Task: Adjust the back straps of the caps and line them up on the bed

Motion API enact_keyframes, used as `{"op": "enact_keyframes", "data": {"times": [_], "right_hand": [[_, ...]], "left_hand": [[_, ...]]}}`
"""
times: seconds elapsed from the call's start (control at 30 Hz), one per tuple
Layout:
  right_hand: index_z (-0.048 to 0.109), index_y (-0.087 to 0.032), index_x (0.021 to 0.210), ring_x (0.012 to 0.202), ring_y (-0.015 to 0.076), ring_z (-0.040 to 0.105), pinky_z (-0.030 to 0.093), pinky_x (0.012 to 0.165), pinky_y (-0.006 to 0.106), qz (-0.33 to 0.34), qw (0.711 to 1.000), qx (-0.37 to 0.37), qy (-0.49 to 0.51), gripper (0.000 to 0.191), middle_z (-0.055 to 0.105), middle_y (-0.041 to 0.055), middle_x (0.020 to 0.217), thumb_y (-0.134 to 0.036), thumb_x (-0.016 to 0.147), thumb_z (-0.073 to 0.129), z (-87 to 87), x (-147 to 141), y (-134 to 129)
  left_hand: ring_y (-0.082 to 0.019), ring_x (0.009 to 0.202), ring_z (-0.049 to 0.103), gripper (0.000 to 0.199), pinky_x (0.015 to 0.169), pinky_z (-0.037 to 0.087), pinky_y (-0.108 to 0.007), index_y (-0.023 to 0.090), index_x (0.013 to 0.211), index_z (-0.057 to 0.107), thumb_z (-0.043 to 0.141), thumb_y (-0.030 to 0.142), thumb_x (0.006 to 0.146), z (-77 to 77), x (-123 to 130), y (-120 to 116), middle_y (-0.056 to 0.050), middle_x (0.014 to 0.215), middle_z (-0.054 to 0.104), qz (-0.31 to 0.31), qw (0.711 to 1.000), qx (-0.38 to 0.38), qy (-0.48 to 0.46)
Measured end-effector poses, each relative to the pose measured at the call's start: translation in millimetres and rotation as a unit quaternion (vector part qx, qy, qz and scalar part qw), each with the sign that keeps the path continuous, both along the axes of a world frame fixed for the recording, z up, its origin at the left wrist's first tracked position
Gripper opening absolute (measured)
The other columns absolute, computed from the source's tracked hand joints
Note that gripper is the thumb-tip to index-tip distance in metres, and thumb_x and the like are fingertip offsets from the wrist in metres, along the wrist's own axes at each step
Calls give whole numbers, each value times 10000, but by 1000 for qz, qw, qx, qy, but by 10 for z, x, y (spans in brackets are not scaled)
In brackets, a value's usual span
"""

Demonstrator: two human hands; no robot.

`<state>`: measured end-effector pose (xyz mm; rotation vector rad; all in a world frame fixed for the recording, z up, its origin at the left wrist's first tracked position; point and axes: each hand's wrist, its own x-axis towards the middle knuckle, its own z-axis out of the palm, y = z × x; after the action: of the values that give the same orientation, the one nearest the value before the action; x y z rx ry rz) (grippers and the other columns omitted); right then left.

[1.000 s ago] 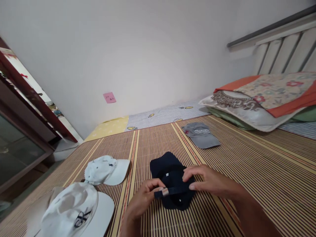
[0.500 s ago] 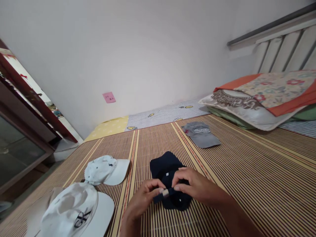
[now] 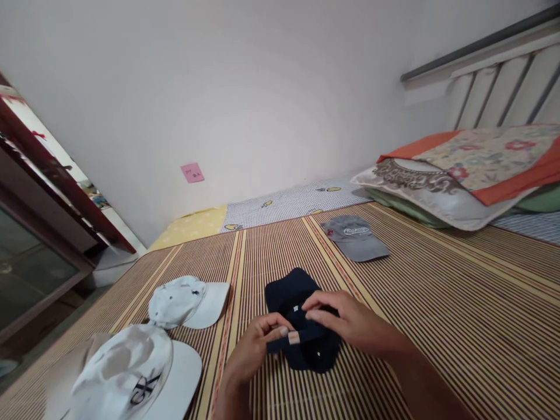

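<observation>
A navy baseball cap (image 3: 289, 287) lies with its hollow inside facing up and its brim pointing away from me. Its back strap (image 3: 308, 335) spans the near side and carries a small pale buckle (image 3: 293, 338). My left hand (image 3: 254, 345) pinches the strap's left end between thumb and fingers, just beside the buckle. Over the right side of the cap hovers my right hand (image 3: 354, 321), thumb and index finger apart, with nothing visible between them. That hand hides part of the cap's right edge.
Left of the navy cap are a small white cap (image 3: 177, 300) and a larger white cap (image 3: 125, 364), with a beige item (image 3: 65, 364) behind it. A grey cap (image 3: 356, 239) sits farther back on the striped mat (image 3: 437, 303). Pillows (image 3: 450, 198) are stacked at right.
My right fingers have come off the strap near the buckle and lifted slightly. The strap now shows in full, stretching farther left under my left fingers.
</observation>
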<state>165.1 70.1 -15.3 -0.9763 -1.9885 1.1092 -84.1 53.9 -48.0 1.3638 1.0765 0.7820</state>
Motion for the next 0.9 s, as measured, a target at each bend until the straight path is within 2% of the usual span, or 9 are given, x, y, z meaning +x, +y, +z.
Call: {"op": "enact_keyframes", "data": {"times": [0.1, 0.23, 0.33, 0.43, 0.5, 0.6, 0.73, 0.83, 0.9], "right_hand": [[735, -213, 1116, 1062, 233, 700, 488, 957, 379, -24, 1000, 10, 8, 298, 783, 74, 1099, -373, 1028, 499, -48, 234, 87], [753, -241, 1112, 1158, 265, 660, 454, 1040, 433, -31, 998, -2, -58, 262, 757, 66, 1191, -229, 930, 565, -102, 455, 122], [760, -247, 1093, 1216, 285, 629, 416, 1093, 473, -21, 997, 2, -77, 351, 746, 61, 1216, -120, 823, 576, -108, 470, 104], [762, -241, 1040, 1229, 289, 620, 406, 1106, 484, 4, 998, 16, -59, 311, 756, 58, 1169, -122, 808, 594, -89, 407, 87], [759, -236, 961, 1217, 286, 624, 424, 1086, 469, 14, 999, 20, -49, 231, 761, 55, 1122, -138, 817, 607, -73, 360, 81], [741, -230, 883, 1193, 279, 634, 440, 1055, 447, 7, 999, 19, -40, 173, 761, 59, 1066, -166, 872, 580, -63, 315, 77], [752, -243, 1022, 1160, 270, 639, 431, 1053, 447, -10, 998, 11, -55, 181, 746, 59, 1137, -228, 892, 627, -105, 300, 92], [736, -263, 1185, 1195, 284, 613, 430, 1063, 441, 2, 996, -25, -86, 472, 703, 65, 1249, -283, 725, 838, -143, 282, 110], [729, -271, 1221, 1245, 308, 574, 420, 1075, 442, 6, 992, -46, -116, 640, 669, 74, 1299, -322, 614, 925, -141, 250, 107]], "left_hand": [[-123, 593, 485, 495, 584, 359, -255, 161, 874, 723, 636, 649, 874, 2, -19, -1, 3, 693, 597, 0, 1000, 2, 7], [-172, 812, 548, 556, 742, 384, -292, 183, 947, 748, 497, 679, 947, 49, -78, -20, -46, 891, 668, -4, 996, 72, 53], [-184, 855, 528, 585, 748, 361, -292, 197, 1028, 738, 696, 727, 783, 85, -109, -37, -35, 947, 644, -50, 997, 61, 16], [-162, 796, 500, 536, 709, 336, -281, 188, 996, 714, 878, 571, 658, 86, -101, -48, -6, 892, 618, -69, 998, 11, -4], [-153, 777, 491, 421, 710, 328, -282, 178, 940, 701, 875, 477, 700, 69, -87, -49, 3, 849, 617, -62, 998, 0, 11], [-149, 774, 484, 333, 717, 325, -283, 173, 892, 683, 831, 441, 763, 35, -88, -40, 12, 817, 602, -54, 998, 6, 16], [-146, 787, 475, 311, 726, 329, -279, 172, 919, 678, 785, 446, 819, 7, -137, -24, 18, 824, 579, -45, 999, 21, 7], [-146, 798, 483, 300, 737, 339, -279, 169, 930, 674, 757, 447, 855, -3, -174, -22, 13, 834, 583, -39, 999, 26, 5], [-145, 797, 490, 292, 739, 345, -277, 170, 925, 668, 744, 446, 871, -8, -186, -22, 12, 829, 590, -38, 999, 26, 0]]}}
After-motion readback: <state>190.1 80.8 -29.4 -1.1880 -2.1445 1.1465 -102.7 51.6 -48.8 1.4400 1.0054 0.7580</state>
